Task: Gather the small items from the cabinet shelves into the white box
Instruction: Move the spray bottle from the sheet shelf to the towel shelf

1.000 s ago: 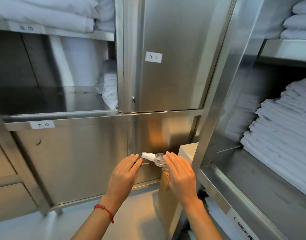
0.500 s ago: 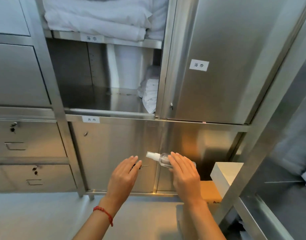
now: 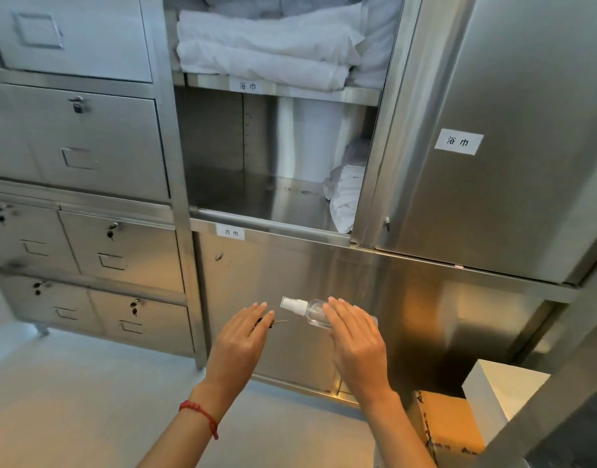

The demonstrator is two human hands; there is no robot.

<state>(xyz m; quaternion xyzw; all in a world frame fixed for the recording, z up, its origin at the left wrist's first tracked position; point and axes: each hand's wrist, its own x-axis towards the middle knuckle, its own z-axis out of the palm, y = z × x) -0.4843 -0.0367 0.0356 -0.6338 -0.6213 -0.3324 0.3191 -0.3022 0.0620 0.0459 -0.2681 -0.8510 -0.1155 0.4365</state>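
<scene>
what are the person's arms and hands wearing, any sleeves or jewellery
Both forearms are bare, with no sleeves in view. The left hand has a thin red braided cord bracelet around its wrist, with a short end hanging down. The right hand and its wrist carry nothing: no rings, watch or gloves show on either hand.
</scene>
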